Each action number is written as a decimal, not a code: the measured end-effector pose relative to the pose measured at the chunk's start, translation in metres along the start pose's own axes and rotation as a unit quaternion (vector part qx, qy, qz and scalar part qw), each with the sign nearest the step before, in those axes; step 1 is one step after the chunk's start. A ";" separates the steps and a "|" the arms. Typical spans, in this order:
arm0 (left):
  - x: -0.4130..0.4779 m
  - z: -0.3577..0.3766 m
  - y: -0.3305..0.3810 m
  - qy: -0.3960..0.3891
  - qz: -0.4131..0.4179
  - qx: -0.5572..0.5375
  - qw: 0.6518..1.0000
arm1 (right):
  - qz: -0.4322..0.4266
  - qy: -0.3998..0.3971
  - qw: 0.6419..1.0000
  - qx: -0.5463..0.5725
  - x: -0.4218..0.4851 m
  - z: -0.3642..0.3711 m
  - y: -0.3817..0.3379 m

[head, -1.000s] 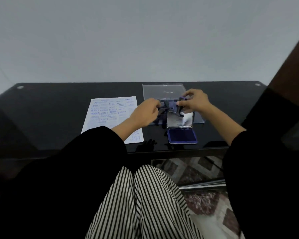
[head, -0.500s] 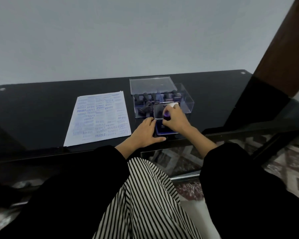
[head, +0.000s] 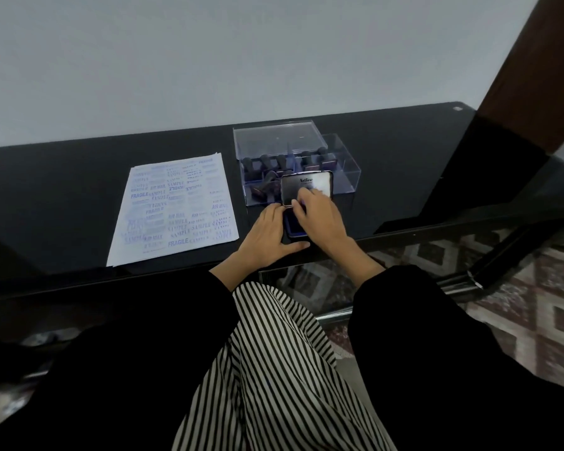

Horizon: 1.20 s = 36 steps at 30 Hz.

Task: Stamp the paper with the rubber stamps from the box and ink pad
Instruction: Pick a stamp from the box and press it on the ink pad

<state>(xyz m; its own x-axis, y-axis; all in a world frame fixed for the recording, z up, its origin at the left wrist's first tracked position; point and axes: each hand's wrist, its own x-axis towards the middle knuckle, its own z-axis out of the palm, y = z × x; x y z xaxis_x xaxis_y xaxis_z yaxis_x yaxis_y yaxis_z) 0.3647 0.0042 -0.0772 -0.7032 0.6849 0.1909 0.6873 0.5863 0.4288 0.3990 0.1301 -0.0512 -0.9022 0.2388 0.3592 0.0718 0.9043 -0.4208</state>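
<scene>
A white paper [head: 176, 206] covered with blue stamp prints lies on the black glass table [head: 62, 196]. To its right stands a clear plastic box [head: 347, 172] holding several dark rubber stamps [head: 264, 164]. In front of the box sits the ink pad [head: 293, 228], its metal lid [head: 306, 185] standing open. My left hand [head: 267, 232] rests flat on the table against the pad's left side, thumb stretched along its front. My right hand [head: 323, 219] is over the pad, fingers curled round a rubber stamp [head: 302, 204] pressed onto it; the stamp is mostly hidden.
The box's clear lid [head: 274, 138] leans at its back. The table's front edge runs just below my hands, with my striped lap [head: 274, 369] and a patterned floor [head: 534, 304] beneath. A dark wooden post [head: 528, 76] rises at the right. A grey wall stands behind.
Both hands came from the box down to the ink pad. The right hand brought a stamp onto the pad; the left hand settled flat beside it. The camera tilted down.
</scene>
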 end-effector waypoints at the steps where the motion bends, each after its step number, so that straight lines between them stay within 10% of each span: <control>1: 0.000 0.001 0.000 0.004 0.000 -0.001 1.000 | -0.003 0.008 1.000 0.004 0.000 0.001 0.001; 15: -0.004 0.002 -0.014 0.020 -0.023 0.058 0.998 | -0.033 0.175 0.983 -0.033 -0.021 0.021 -0.004; 28: -0.004 0.002 -0.015 0.017 -0.031 0.042 0.998 | 0.029 0.063 0.997 -0.030 0.011 0.014 0.000; 36: -0.003 0.006 -0.019 0.017 -0.037 0.034 0.999 | -0.018 0.162 0.986 0.031 0.003 0.022 0.005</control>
<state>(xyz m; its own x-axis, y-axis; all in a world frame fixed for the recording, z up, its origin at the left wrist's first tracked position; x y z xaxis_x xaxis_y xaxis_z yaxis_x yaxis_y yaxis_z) 0.3549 -0.0063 -0.0911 -0.7576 0.6240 0.1918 0.6432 0.6632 0.3828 0.3873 0.1274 -0.0700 -0.7192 0.3175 0.6180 0.0080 0.8932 -0.4495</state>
